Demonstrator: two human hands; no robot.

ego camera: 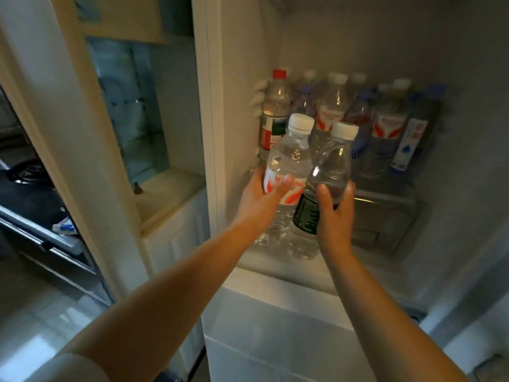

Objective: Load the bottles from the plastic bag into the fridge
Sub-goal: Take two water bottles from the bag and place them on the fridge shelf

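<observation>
Both my arms reach into the open fridge (275, 274). My left hand (261, 197) grips a clear water bottle with a red-and-white label and white cap (289, 161). My right hand (334, 216) grips a clear water bottle with a dark green label and white cap (330, 166). The two bottles touch side by side, tilted slightly, just above the front of the shelf. Behind them several water bottles (366, 119) stand upright in rows, one with a red cap (276, 106) at the far left. The plastic bag is out of view.
The fridge door (132, 111) stands open on the left, with door shelves. A drawer (382, 219) lies under the bottle shelf on the right. A white lower compartment front (275, 340) sits below. A dark counter with a stove (27, 183) is at the far left.
</observation>
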